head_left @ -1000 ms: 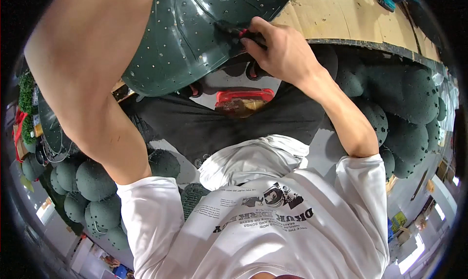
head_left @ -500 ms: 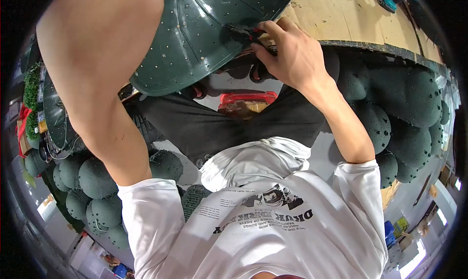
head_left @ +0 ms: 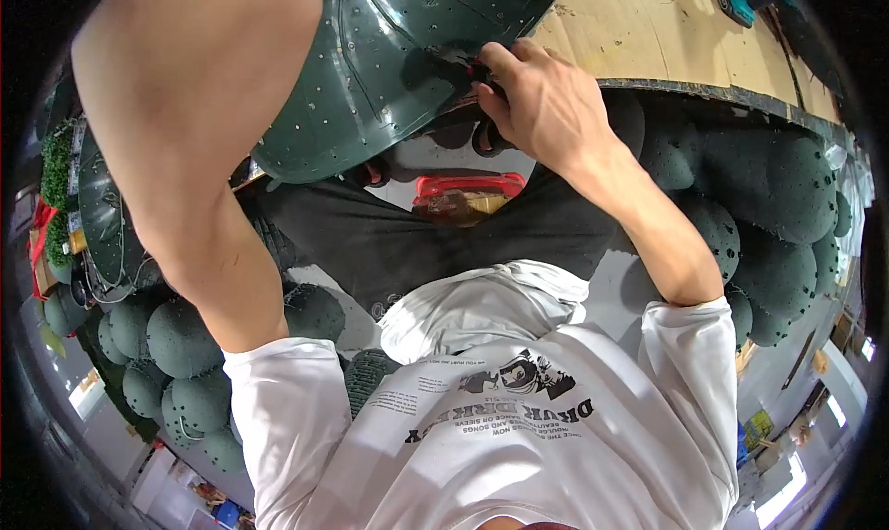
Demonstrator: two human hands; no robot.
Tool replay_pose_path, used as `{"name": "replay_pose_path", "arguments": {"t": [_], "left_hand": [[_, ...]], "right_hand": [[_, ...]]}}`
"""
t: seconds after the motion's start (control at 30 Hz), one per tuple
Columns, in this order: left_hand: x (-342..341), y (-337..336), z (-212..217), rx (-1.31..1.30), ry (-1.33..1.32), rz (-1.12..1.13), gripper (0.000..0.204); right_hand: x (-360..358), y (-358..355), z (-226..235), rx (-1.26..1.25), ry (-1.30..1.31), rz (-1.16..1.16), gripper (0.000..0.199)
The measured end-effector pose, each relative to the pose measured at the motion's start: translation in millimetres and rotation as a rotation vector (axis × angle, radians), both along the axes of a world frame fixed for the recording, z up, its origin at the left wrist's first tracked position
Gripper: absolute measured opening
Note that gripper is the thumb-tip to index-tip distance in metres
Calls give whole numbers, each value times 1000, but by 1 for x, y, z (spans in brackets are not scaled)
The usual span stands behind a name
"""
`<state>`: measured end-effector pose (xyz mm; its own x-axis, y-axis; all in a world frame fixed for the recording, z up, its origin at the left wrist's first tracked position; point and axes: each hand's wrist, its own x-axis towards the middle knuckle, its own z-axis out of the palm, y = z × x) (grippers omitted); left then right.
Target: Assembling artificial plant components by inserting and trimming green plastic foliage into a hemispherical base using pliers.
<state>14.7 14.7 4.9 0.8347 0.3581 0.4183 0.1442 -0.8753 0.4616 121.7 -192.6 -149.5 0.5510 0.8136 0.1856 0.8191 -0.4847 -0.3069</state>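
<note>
A dark green, glossy plastic shell (head_left: 370,104), curved and dotted with small holes, lies across the near edge of the wooden table. My right hand (head_left: 546,104) is at the shell's right side, fingers closed round the handles of pliers (head_left: 474,71) with red and black grips. The plier jaws point left against the shell's surface; their tips are hard to make out. My left arm (head_left: 185,141) reaches up past the shell's left side, and its hand lies beyond the top of the view.
The wooden tabletop (head_left: 639,39) extends to the right, with a teal power tool (head_left: 733,0) at its far right. Stacked dark green domed pieces (head_left: 773,187) stand below on the right, more (head_left: 181,340) on the left. A red tray (head_left: 468,192) is on the floor between my legs.
My right hand has shifted slightly left with the pliers, and its fingers now cover more of them. The shell and my left arm have edged slightly to the right.
</note>
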Motion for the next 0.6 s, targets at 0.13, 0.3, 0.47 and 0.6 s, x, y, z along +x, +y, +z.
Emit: {"name": "replay_pose_path", "arguments": {"t": [0.13, 0.3, 0.47, 0.6], "left_hand": [[-1, 9, 1, 4, -7, 5, 46], [2, -6, 3, 7, -25, 17, 46], [4, -14, 9, 21, -29, 27, 46], [-12, -6, 24, 52, -28, 49, 46]], "right_hand": [[15, 0, -5, 108, 124, -9, 27], [14, -12, -9, 234, 74, -138, 29], [10, -1, -11, 188, -55, -54, 30], [15, 8, -8, 160, -31, -66, 31]]}}
